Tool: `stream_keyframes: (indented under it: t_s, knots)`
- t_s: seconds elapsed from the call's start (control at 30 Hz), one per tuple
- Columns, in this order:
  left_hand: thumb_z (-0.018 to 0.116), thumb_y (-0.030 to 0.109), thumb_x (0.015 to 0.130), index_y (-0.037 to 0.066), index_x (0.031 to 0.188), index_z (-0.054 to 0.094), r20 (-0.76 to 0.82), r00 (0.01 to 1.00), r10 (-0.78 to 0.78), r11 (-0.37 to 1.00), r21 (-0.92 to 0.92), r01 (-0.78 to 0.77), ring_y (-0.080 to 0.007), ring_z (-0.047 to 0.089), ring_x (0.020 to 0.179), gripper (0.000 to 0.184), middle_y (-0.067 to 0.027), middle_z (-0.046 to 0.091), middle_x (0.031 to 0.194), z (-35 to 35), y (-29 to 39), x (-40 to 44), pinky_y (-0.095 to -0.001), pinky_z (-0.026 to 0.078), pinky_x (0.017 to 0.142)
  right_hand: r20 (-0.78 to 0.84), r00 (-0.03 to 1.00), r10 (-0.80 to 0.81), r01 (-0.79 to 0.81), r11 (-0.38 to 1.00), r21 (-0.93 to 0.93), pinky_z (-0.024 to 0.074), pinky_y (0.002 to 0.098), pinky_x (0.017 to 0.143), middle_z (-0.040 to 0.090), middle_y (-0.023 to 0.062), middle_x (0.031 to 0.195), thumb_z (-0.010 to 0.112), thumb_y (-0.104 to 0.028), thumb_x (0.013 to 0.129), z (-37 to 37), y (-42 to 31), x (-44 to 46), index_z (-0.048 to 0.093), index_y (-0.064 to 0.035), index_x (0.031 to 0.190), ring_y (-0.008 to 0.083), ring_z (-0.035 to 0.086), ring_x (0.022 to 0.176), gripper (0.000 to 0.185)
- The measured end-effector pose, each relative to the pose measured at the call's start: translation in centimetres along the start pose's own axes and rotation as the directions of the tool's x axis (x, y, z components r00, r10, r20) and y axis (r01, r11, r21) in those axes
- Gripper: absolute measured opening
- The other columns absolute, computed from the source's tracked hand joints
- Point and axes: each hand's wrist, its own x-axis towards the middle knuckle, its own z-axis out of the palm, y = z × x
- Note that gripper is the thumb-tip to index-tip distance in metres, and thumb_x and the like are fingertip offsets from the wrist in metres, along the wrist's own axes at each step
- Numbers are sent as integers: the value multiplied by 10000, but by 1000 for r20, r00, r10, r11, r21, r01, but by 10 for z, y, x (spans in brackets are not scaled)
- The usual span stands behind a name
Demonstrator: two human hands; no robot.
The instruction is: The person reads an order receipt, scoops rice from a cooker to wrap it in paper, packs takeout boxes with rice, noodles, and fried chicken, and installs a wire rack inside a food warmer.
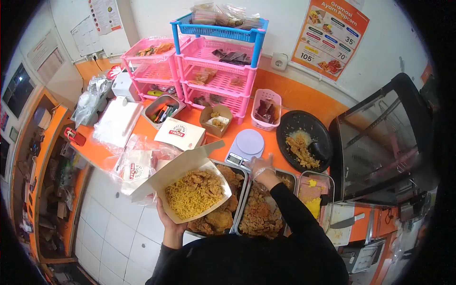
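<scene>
My left hand (170,222) grips an open cardboard takeaway box (223,199) from below its near left side. Yellow noodles (190,195) fill the box, with pieces of fried chicken (202,183) on top at the right. The lid stands folded back. My right hand (262,167), in a clear plastic glove, is at the front right edge of a lilac kitchen scale (249,142), fingers spread and holding nothing. Whether a fingertip touches the scale I cannot tell. Below that hand lies a metal tray of fried chicken (259,211); a second tray (240,190) is partly hidden by the box.
A black round pan (289,121) with fried bits stands right of the scale. Behind are pink shelves (213,76), a pink basket (266,102) and a small food box (216,118). A knife (346,222) lies at right, below a glass-sided cabinet (375,137). A closed box (179,133) sits left.
</scene>
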Motion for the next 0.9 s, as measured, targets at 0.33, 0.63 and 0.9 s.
stream_keyframes:
  t_s: [0.33,0.63,0.9]
  knots:
    - [363,507,941,73,1331,392,31,999,-23,999,-24,24,-288,499,1166,585,-126,485,1291,1,-4,-5,-425,445,959,95,995,-27,39,991,-129,193,662,1013,531,97,1224,518,-189,866,-18,-8,7,554,-231,1238,271,532,1151,377]
    - [334,523,939,83,1340,386,-10,999,-31,1000,-5,31,-293,496,1173,598,-124,477,1305,-7,-4,-13,-439,440,959,-139,949,-282,290,956,42,307,648,961,447,57,1333,520,-298,877,-22,-29,59,536,-252,1251,251,384,1279,377]
    - [337,526,940,88,1331,399,19,1000,-23,1000,-7,23,-293,500,1167,591,-119,482,1298,-1,0,-15,-442,446,954,-7,976,-219,219,969,114,237,715,982,313,63,1466,602,-324,797,-30,7,83,466,-282,1327,261,219,1388,549]
